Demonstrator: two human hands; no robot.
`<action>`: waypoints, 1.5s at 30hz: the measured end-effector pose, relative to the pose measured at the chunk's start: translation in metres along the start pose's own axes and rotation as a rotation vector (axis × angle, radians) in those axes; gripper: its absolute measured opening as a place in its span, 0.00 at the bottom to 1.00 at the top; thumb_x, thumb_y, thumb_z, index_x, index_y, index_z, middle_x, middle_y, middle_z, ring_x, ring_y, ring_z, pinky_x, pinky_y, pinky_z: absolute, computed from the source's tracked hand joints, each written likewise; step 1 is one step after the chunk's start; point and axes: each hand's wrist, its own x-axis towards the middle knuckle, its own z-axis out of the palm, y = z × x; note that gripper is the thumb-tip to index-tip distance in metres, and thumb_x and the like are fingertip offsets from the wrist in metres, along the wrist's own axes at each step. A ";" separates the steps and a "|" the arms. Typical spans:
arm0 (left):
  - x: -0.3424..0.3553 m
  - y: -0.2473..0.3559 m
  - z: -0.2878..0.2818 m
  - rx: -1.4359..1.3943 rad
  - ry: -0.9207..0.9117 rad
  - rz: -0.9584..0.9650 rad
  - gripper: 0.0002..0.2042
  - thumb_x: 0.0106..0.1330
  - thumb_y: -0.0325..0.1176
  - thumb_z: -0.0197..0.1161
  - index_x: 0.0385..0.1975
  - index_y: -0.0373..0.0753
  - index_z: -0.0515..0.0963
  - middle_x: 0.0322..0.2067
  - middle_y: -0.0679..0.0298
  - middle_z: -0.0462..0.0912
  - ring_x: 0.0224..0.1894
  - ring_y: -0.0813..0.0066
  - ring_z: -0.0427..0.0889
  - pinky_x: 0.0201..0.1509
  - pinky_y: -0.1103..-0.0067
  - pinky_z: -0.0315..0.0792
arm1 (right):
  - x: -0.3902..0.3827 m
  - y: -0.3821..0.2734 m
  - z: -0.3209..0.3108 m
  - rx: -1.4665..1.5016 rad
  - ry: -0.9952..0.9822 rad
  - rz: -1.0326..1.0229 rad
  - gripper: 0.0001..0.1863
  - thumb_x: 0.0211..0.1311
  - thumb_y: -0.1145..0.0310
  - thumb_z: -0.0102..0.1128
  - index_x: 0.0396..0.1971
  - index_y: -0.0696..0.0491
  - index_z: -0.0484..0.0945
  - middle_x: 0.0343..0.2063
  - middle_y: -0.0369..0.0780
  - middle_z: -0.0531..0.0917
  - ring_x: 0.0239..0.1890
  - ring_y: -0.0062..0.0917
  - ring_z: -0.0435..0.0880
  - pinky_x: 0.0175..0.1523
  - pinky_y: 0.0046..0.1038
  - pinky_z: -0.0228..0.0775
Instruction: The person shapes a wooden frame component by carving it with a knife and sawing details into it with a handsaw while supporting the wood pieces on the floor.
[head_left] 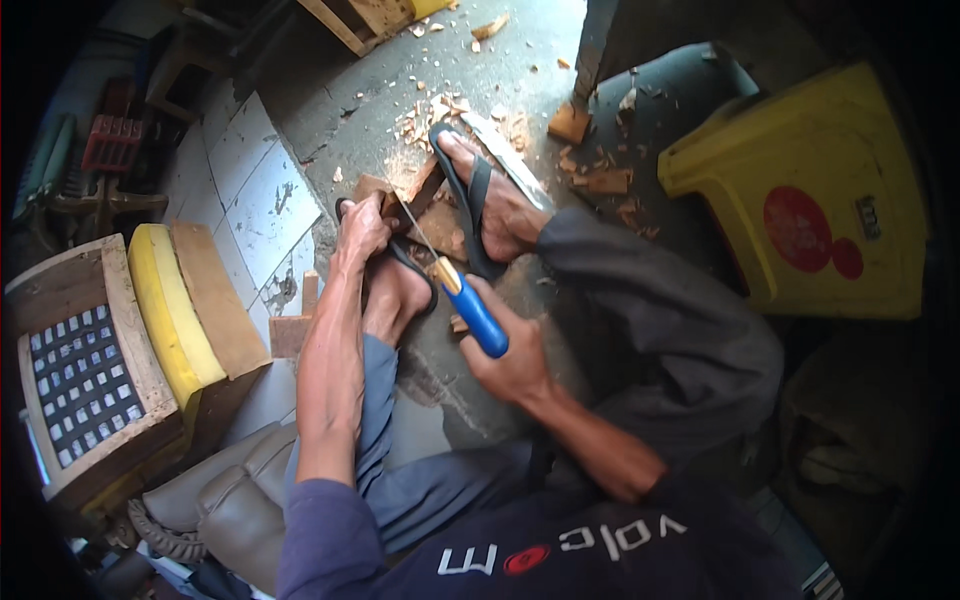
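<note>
My right hand (510,350) is closed round the blue handle of a hand saw (480,315). Its thin blade is seen nearly edge-on and runs up to a piece of wood (374,187) beside my left hand (363,232). That hand grips the wood, its fingers partly hidden. The blade meets the wood close to those fingers. Another wooden piece (443,228) lies on the floor between my sandalled feet. My right foot (500,205) rests against the wood, and my left foot (395,295) sits below my left hand.
Wood chips (425,120) litter the grey floor. A long pale flat strip (505,155) lies beside my right foot. At right stands a yellow plastic stool (720,190). A wooden frame with woven webbing (85,380) and yellow foam (175,305) is at left. A wooden block (568,124) lies beyond.
</note>
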 end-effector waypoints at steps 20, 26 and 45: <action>0.005 0.010 -0.009 0.015 -0.056 -0.073 0.16 0.56 0.31 0.73 0.42 0.32 0.79 0.42 0.40 0.86 0.50 0.43 0.85 0.55 0.57 0.74 | 0.014 -0.005 -0.003 0.017 0.026 -0.027 0.36 0.57 0.77 0.60 0.70 0.54 0.69 0.47 0.51 0.87 0.45 0.38 0.91 0.49 0.31 0.79; -0.002 -0.025 0.000 0.213 0.095 0.067 0.15 0.54 0.30 0.72 0.40 0.35 0.78 0.41 0.40 0.85 0.50 0.39 0.84 0.54 0.59 0.77 | -0.032 0.014 -0.013 -0.001 0.084 -0.332 0.37 0.56 0.77 0.60 0.70 0.53 0.68 0.50 0.52 0.86 0.50 0.36 0.90 0.50 0.31 0.78; 0.001 -0.025 -0.005 0.175 0.043 0.072 0.19 0.56 0.35 0.76 0.42 0.32 0.78 0.40 0.41 0.86 0.48 0.43 0.85 0.55 0.60 0.75 | 0.012 0.016 0.002 0.093 0.080 -0.159 0.32 0.58 0.75 0.60 0.66 0.56 0.73 0.55 0.54 0.83 0.57 0.36 0.85 0.61 0.36 0.74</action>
